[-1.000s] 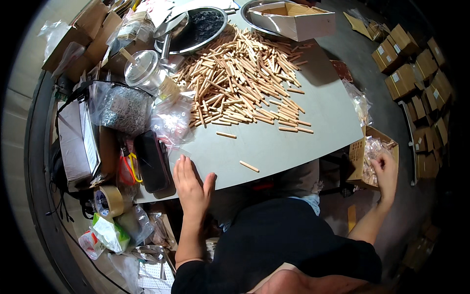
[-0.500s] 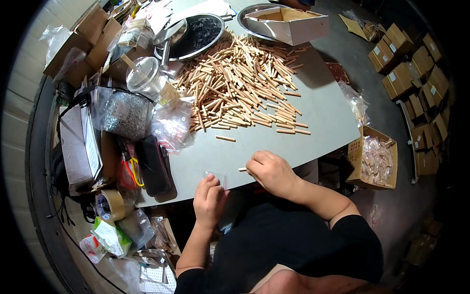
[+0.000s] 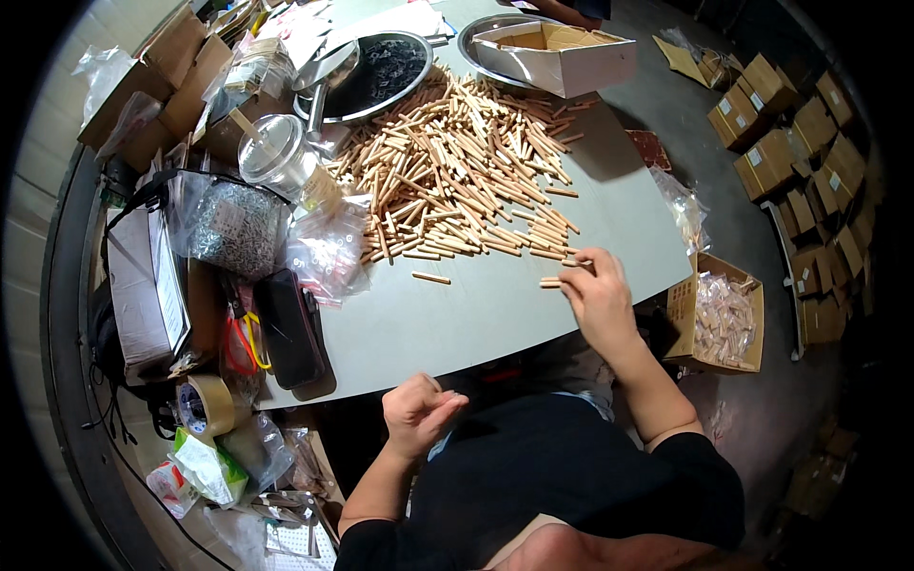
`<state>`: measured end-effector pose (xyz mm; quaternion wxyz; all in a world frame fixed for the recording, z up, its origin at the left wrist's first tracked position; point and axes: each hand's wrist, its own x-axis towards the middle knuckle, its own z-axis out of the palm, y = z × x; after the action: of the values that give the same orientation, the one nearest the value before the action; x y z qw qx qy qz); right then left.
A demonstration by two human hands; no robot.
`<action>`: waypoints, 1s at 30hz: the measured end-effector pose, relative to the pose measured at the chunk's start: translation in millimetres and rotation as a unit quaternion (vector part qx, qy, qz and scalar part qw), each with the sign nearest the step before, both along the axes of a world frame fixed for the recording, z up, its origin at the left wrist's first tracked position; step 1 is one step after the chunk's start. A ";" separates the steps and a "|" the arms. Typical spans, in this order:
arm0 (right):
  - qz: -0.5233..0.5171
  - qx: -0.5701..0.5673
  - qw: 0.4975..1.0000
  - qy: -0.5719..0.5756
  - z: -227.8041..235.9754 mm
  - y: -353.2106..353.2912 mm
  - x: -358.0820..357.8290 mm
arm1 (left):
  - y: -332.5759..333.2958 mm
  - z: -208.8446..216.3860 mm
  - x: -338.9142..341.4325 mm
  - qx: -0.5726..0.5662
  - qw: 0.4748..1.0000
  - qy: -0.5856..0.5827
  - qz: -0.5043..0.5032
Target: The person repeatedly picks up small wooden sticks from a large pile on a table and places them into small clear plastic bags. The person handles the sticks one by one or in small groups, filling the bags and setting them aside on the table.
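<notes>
A large heap of short wooden dowels (image 3: 457, 171) covers the middle of the grey table (image 3: 409, 328). At its near right edge, my right hand (image 3: 600, 297) pinches short dowels (image 3: 549, 283), whose ends stick out leftward from the fingertips. Another dowel lies right by the index finger. My left hand (image 3: 416, 415) is closed, thumb against fingers, just off the table's near edge; what it grips, if anything, is hidden. One single dowel (image 3: 431, 278) lies apart from the heap, on the near side.
Left on the table are a black phone case (image 3: 289, 328), scissors (image 3: 249, 343), clear bags (image 3: 327, 249) and a lidded plastic cup (image 3: 276, 152). Metal bowls (image 3: 419, 86) and a white box (image 3: 571, 67) stand behind. At right, a carton (image 3: 687, 309) holds small packets.
My right hand has moved right and away from me to the heap's edge. My left hand has drawn back off the table, and the clear bag it held no longer shows.
</notes>
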<state>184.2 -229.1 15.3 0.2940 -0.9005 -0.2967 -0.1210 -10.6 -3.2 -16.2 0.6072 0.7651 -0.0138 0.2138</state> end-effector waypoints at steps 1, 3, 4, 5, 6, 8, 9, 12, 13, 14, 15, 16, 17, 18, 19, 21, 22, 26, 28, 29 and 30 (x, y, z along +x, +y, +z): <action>-0.016 -0.004 1.000 -0.007 -1.5 -6.2 2.3 | 1.5 -1.3 -1.4 -0.048 0.998 0.010 -0.027; -0.028 -0.008 1.000 -0.008 -6.8 -15.3 6.5 | -2.3 4.2 -3.7 -0.155 0.983 0.078 -0.057; -0.006 -0.012 1.000 0.000 -9.2 -15.5 7.6 | -5.0 7.1 -3.7 -0.208 0.969 0.112 -0.072; 0.015 -0.016 1.000 0.008 -10.5 -15.2 8.9 | -7.8 6.2 -2.3 -0.212 0.966 0.113 -0.096; 0.038 -0.019 0.999 0.015 -11.1 -14.1 11.0 | -10.8 5.4 0.4 -0.215 0.963 0.113 -0.119; 0.061 0.013 0.998 0.032 -12.4 -3.1 13.6 | -13.9 1.6 4.4 -0.220 0.955 0.113 -0.165; 0.072 0.029 0.996 0.041 -12.1 2.9 14.3 | -10.9 -2.8 3.8 -0.208 0.948 0.145 -0.192; 0.027 0.043 0.998 0.037 -7.8 12.1 15.7 | -23.9 -16.4 11.8 -0.294 0.903 0.252 -0.185; 0.025 0.027 0.999 0.033 -7.4 12.8 15.5 | -28.2 -19.6 15.8 -0.318 0.884 0.278 -0.200; 0.022 0.010 0.999 0.029 -7.0 13.0 15.4 | -32.4 -21.9 21.0 -0.342 0.863 0.304 -0.216; 0.019 -0.007 0.999 0.025 -6.5 12.4 15.1 | -36.5 -26.8 24.3 -0.335 0.852 0.324 -0.238; 0.022 -0.006 0.999 0.029 -5.6 12.2 14.6 | -42.9 -30.6 27.9 -0.361 0.831 0.346 -0.245; 0.024 -0.006 0.999 0.032 -4.6 12.0 14.2 | -49.4 -33.6 32.7 -0.372 0.819 0.352 -0.260; 0.025 -0.005 0.999 0.036 -4.1 11.2 13.5 | -54.3 -37.0 37.5 -0.382 0.805 0.359 -0.277; 0.033 -0.002 0.998 0.051 -4.5 9.5 12.6 | -56.0 -41.3 41.7 -0.385 0.791 0.370 -0.299; 0.051 0.003 0.995 0.080 -6.4 5.8 9.1 | -61.1 -40.2 48.4 -0.434 0.751 0.387 -0.311; 0.072 0.009 0.993 0.091 -6.1 5.7 6.2 | -62.3 -38.8 51.5 -0.458 0.731 0.395 -0.316; 0.164 0.027 0.975 0.146 1.1 5.3 -12.6 | -67.6 -22.1 64.2 -0.536 0.674 0.425 -0.280; 0.228 0.031 0.957 0.174 1.8 3.7 -18.8 | -63.0 -32.8 63.7 -0.561 0.647 0.416 -0.307; 0.260 0.033 0.947 0.185 3.1 2.3 -21.4 | -62.5 -39.4 61.5 -0.573 0.639 0.405 -0.314; 0.282 0.029 0.938 0.199 4.4 1.1 -23.3 | -61.9 -38.8 61.4 -0.586 0.631 0.394 -0.321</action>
<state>160.9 -228.0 19.7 0.3948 -0.7768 -0.4701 0.1402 50.8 -65.1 -55.1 0.9056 0.2071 0.1106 -0.3532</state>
